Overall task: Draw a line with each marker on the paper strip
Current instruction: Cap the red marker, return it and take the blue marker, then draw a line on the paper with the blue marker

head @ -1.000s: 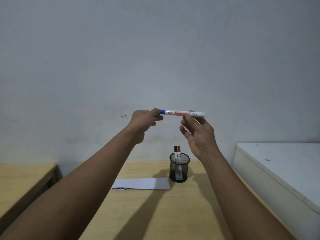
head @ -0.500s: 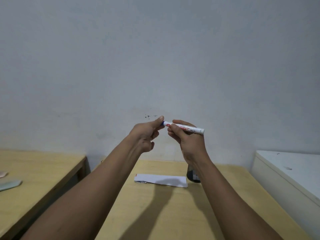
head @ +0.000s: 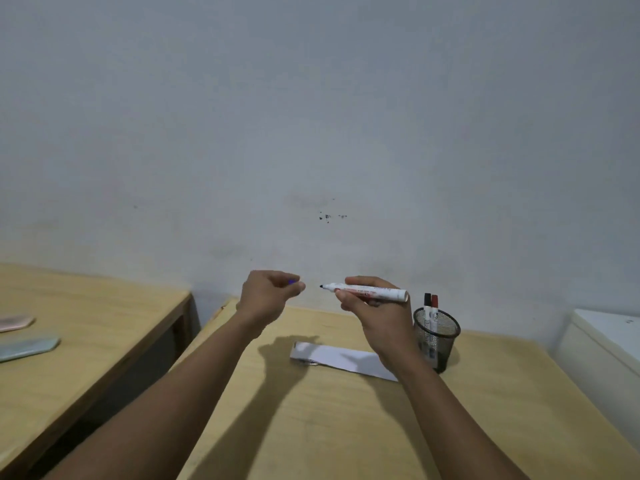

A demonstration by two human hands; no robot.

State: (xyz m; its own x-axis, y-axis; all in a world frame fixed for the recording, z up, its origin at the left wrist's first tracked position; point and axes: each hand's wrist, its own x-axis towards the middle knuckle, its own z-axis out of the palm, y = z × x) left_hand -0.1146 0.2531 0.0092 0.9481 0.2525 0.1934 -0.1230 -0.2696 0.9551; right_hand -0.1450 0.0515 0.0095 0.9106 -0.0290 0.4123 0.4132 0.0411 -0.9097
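1. The task looked barely begun. The paper strip [head: 341, 360] lay flat on the desk [head: 346, 427], just left of the mesh cup [head: 437, 339], and the part of it in view was blank; a smudge at its near-left edge was too small to read as a line.
2. One marker [head: 367, 292] was uncapped, its dark tip bare and pointing left, held level in the air well above the strip. Drawing with it was, by my reading, the next thing due.
3. Two more markers, one black-capped [head: 427, 301] and one red-capped [head: 434, 302], stood upright in the cup, capped, so their lines were also left to do.
4. The right hand [head: 372, 313] had its fingers closed around the marker's barrel, near the tip end.
5. The left hand [head: 268, 296] was curled shut, apart from the marker's tip. A speck of blue [head: 292, 281] showed between its fingers, probably the cap, though too little was visible to be sure.
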